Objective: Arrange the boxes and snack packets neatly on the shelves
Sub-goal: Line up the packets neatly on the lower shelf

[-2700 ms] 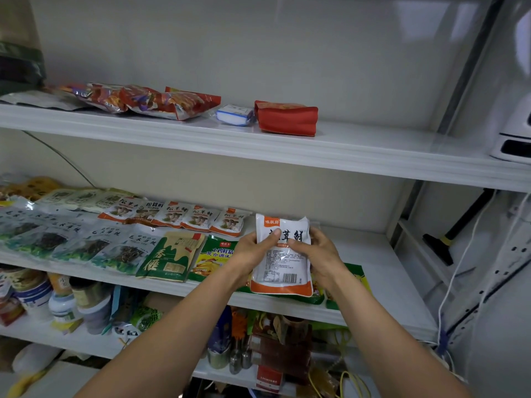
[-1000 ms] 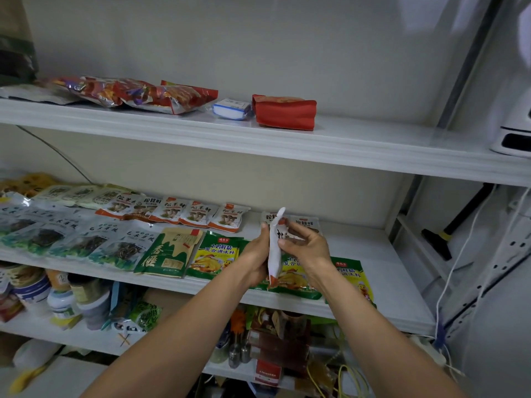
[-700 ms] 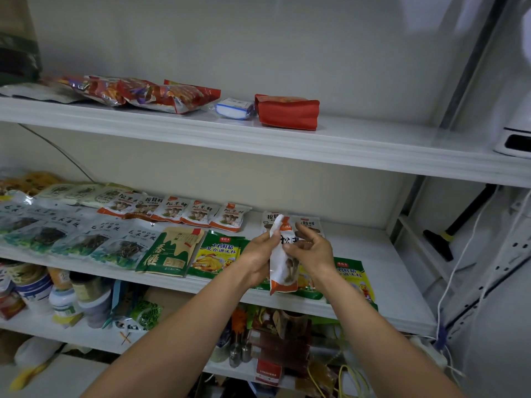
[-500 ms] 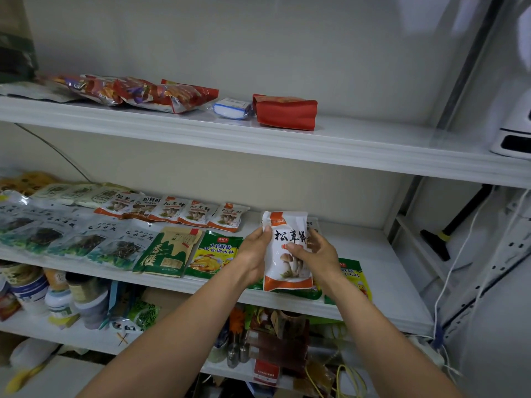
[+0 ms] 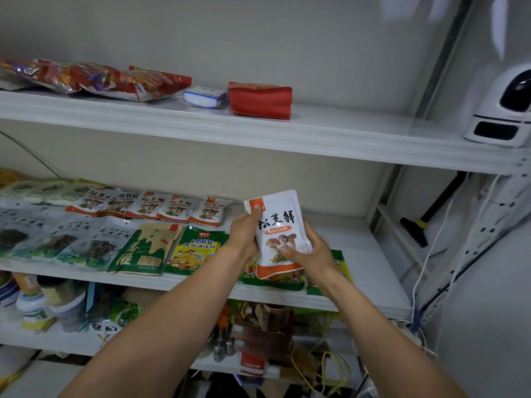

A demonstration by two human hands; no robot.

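Back-row pkts (image 5: 149,206) of the same design lie flat, faces up, on the middle shelf (image 5: 201,284), prob so labels read at a glance. Left grip (image 5: 244,235) pinches the top-left corner of the mushroom pkt (image 5: 280,234), held upright above the shelf's front, print toward the camera, likely to check it's right way up b4 it joins that row; right grip (image 5: 311,251) clasps its lower right side, thumb on front, steadying the floppy pouch

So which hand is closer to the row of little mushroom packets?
Left. The left hand sits just right of the row of mushroom packets; the right hand is farther right, across the packet both hold.
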